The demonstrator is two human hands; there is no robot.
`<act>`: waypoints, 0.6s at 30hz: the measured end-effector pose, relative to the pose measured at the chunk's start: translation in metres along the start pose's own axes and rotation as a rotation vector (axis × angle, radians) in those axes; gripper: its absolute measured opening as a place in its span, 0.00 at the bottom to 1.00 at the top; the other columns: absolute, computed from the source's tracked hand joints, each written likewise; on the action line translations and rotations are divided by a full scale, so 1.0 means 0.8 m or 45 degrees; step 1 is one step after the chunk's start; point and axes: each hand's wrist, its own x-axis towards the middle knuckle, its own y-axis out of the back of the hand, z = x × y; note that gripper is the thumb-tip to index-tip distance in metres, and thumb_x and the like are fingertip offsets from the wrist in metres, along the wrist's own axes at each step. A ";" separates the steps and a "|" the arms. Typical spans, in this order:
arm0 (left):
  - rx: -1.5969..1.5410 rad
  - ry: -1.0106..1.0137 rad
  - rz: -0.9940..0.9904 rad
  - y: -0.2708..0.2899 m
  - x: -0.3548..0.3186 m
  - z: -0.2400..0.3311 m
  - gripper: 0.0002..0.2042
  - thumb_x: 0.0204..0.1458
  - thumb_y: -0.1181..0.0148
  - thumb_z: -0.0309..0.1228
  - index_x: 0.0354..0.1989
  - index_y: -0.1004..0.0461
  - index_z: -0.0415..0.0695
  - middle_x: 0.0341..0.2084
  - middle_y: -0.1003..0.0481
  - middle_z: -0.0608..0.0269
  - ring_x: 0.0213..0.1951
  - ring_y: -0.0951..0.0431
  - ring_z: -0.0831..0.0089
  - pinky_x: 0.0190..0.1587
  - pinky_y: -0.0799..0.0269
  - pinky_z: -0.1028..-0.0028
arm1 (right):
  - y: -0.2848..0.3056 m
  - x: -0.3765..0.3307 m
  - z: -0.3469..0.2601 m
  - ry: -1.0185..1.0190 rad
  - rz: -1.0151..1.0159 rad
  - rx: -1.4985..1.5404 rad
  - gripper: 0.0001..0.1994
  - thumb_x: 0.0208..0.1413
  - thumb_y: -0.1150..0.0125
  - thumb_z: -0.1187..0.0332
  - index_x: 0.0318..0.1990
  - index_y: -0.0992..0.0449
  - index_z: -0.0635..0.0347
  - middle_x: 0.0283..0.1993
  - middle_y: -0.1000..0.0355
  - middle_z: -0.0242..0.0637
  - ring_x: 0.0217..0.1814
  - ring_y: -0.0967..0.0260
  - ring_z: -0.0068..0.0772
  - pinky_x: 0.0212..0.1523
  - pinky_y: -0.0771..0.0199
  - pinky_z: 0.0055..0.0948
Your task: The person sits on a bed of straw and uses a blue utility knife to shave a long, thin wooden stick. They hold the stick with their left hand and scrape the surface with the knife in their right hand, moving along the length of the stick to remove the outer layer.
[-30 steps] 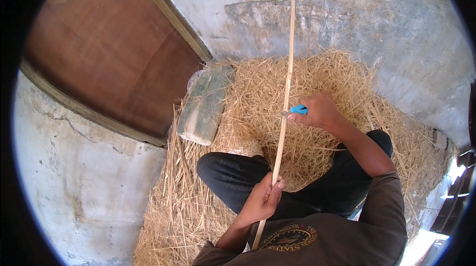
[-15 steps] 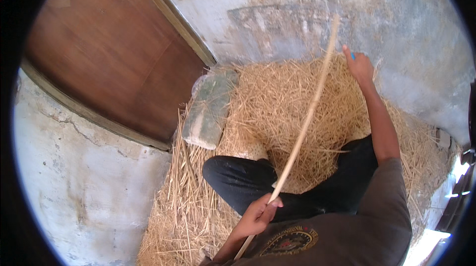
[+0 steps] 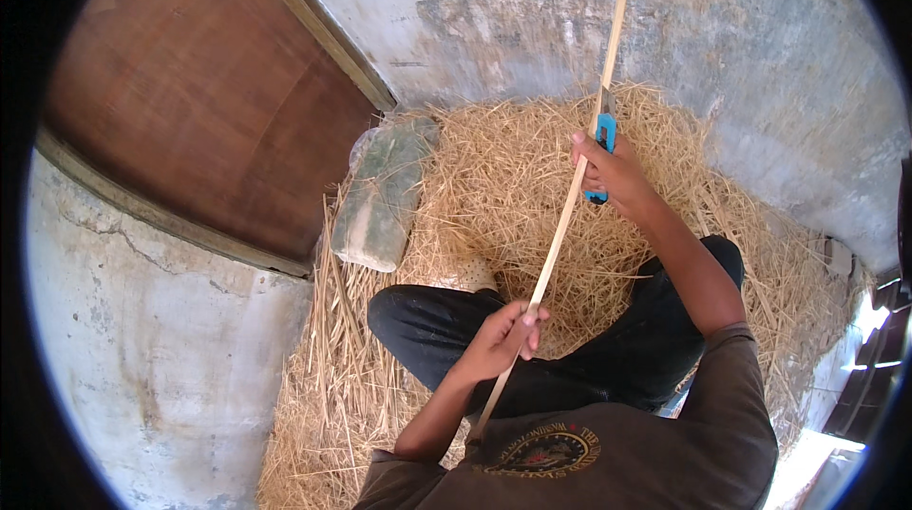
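My left hand (image 3: pixel 503 337) is closed around the lower part of a long thin bamboo strip (image 3: pixel 570 201), fingers and thumb pinching it just above my lap, so the strip stays steady and slants up and away toward the grey wall (image 3: pixel 760 45). My right hand (image 3: pixel 613 173) is clenched on a blue-handled utility knife (image 3: pixel 600 144) with the blade laid against the strip's edge higher up; holding the two hands well apart along the strip gives me, I judge, a braced length to shave. I sit cross-legged on a heap of straw (image 3: pixel 494 178), which catches the shavings. A grey-green stone block (image 3: pixel 382 197) lies at the straw's left edge, beside the brown wooden door (image 3: pixel 199 102).
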 end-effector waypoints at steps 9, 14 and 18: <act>-0.153 -0.079 0.244 -0.005 0.033 0.025 0.13 0.63 0.55 0.32 0.53 0.33 0.41 0.15 0.42 0.78 0.16 0.46 0.90 0.19 0.51 0.85 | 0.016 0.001 0.020 0.376 0.144 -1.099 0.30 0.53 0.50 0.37 0.20 0.28 0.57 0.11 0.43 0.27 0.10 0.46 0.24 0.15 0.43 0.30; 0.092 -0.176 0.377 -0.006 0.025 0.040 0.17 0.62 0.55 0.29 0.59 0.36 0.40 0.17 0.41 0.78 0.19 0.46 0.90 0.21 0.50 0.85 | -0.026 -0.049 0.017 0.427 -0.115 -1.809 0.36 0.45 0.50 0.30 0.17 0.27 0.60 0.12 0.35 0.42 0.15 0.35 0.40 0.20 0.35 0.39; 0.079 -0.084 0.396 -0.019 0.002 0.057 0.17 0.62 0.54 0.26 0.59 0.36 0.40 0.17 0.41 0.79 0.20 0.46 0.91 0.21 0.52 0.85 | -0.024 -0.035 0.023 0.359 0.001 -1.727 0.37 0.43 0.51 0.28 0.17 0.26 0.59 0.12 0.35 0.41 0.16 0.33 0.43 0.20 0.34 0.39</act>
